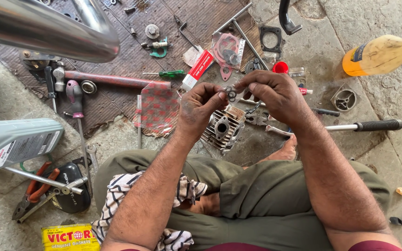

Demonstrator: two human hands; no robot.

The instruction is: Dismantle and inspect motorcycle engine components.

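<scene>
My left hand (200, 108) and my right hand (273, 95) meet in front of me, fingertips pinched together on a small dark metal clip-like part (231, 93). Both hands grip it from opposite sides. Directly below them on the ground lies a finned grey engine cylinder head (223, 128). A striped cloth (117, 195) rests on my left thigh.
Tools lie all around: a long ratchet handle with black grip (364, 126), a screwdriver (76, 100), red-handled pliers (36, 190), gaskets in plastic (228, 52), a red-white tube box (197, 69), a grey oil bottle (17, 142), a yellow bottle (380, 56), a chrome pipe (47, 28).
</scene>
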